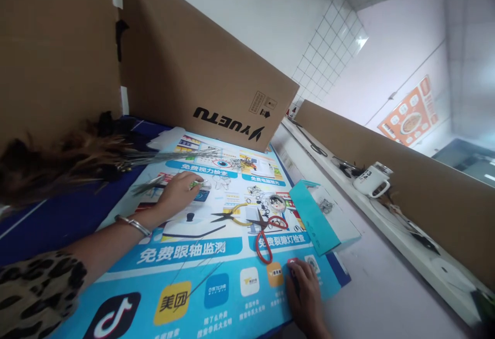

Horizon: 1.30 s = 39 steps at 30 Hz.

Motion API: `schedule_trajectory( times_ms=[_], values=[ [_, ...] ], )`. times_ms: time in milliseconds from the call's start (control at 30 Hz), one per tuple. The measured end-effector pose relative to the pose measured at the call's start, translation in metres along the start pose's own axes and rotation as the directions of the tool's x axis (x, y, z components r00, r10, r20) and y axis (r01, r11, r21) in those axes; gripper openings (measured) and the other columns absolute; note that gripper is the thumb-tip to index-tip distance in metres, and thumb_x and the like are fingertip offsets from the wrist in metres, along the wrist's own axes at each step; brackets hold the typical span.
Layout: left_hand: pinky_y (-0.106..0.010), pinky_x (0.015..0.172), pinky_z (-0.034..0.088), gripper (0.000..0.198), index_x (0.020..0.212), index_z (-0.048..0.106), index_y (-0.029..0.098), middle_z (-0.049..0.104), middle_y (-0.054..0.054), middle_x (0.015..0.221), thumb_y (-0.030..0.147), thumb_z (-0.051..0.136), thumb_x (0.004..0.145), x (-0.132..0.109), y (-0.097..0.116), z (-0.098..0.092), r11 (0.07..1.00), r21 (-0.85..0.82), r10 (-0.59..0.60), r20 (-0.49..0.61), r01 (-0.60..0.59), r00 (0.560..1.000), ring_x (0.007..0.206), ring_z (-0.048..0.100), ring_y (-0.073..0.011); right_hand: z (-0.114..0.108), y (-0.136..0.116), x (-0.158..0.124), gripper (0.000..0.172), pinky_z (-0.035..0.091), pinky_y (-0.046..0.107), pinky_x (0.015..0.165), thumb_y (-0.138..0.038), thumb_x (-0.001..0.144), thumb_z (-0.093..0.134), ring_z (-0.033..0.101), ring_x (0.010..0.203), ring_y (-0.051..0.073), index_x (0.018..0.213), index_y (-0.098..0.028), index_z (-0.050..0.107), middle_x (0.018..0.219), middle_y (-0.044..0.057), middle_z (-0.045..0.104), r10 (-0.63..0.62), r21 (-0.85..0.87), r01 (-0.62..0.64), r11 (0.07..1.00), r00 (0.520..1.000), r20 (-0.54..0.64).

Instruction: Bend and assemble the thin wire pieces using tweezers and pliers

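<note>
My left hand [178, 194], with a silver bangle at its wrist, reaches across the printed mat [131, 256]. Its fingers are closed on a small clear thing with green on it [198, 184], whose kind I cannot make out. Low on the mat, near its front edge, rests my right hand [305, 295], its bent fingers apart from the thumb; I see nothing held there. Between the hands lie yellow-handled pliers [235, 215] and red-handled scissors [266, 230]. A round container [277, 203] and small metal pieces [255, 192] sit beyond the scissors.
Feathers [58, 158] and a bundle of thin metal wires [174, 156] lie at left. A turquoise box [315, 220] stands right of the mat. Cardboard panels [185, 55] rise behind. The ledge [371, 210] at right carries a white mug [372, 180].
</note>
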State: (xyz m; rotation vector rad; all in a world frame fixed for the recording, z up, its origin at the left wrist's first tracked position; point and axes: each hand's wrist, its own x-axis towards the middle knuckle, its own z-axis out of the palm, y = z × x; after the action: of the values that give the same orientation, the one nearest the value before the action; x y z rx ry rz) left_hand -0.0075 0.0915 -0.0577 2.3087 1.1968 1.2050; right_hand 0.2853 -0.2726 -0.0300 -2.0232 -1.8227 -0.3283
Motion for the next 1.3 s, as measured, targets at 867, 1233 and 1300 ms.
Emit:
schedule_trajectory(
  times_ms=[867, 1233, 1300],
  values=[
    [-0.03, 0.079, 0.045, 0.025, 0.09, 0.063, 0.021, 0.067, -0.002, 0.091, 0.025, 0.043, 0.074, -0.006, 0.011, -0.011, 0.848, -0.493, -0.277, -0.1, 0.194, 0.956, 0.087, 0.059, -0.0201, -0.003, -0.012, 0.001, 0.025, 0.043, 0.041, 0.083, -0.029, 0.086, 0.043, 0.051, 0.098, 0.023, 0.108, -0.025, 0.055, 0.105, 0.007, 0.057, 0.04, -0.007, -0.04, 0.999, 0.999, -0.021],
    [-0.031, 0.078, 0.045, 0.026, 0.093, 0.062, 0.02, 0.066, -0.003, 0.091, 0.03, 0.043, 0.078, -0.004, 0.02, -0.021, 0.825, -0.531, -0.284, -0.098, 0.191, 0.954, 0.087, 0.059, -0.0204, -0.001, -0.012, 0.001, 0.027, 0.042, 0.041, 0.083, -0.03, 0.086, 0.043, 0.051, 0.097, 0.022, 0.109, -0.023, 0.055, 0.103, 0.007, 0.057, 0.027, -0.03, -0.028, 0.999, 0.999, -0.03],
    [-0.032, 0.079, 0.045, 0.026, 0.094, 0.061, 0.019, 0.066, -0.003, 0.091, 0.029, 0.043, 0.078, -0.005, 0.021, -0.022, 0.827, -0.528, -0.277, -0.083, 0.194, 0.957, 0.087, 0.059, -0.0204, -0.001, -0.012, 0.002, 0.027, 0.041, 0.042, 0.084, -0.031, 0.087, 0.042, 0.051, 0.098, 0.022, 0.109, -0.023, 0.055, 0.104, 0.007, 0.057, 0.042, -0.027, -0.042, 0.999, 0.999, -0.021]
  ],
)
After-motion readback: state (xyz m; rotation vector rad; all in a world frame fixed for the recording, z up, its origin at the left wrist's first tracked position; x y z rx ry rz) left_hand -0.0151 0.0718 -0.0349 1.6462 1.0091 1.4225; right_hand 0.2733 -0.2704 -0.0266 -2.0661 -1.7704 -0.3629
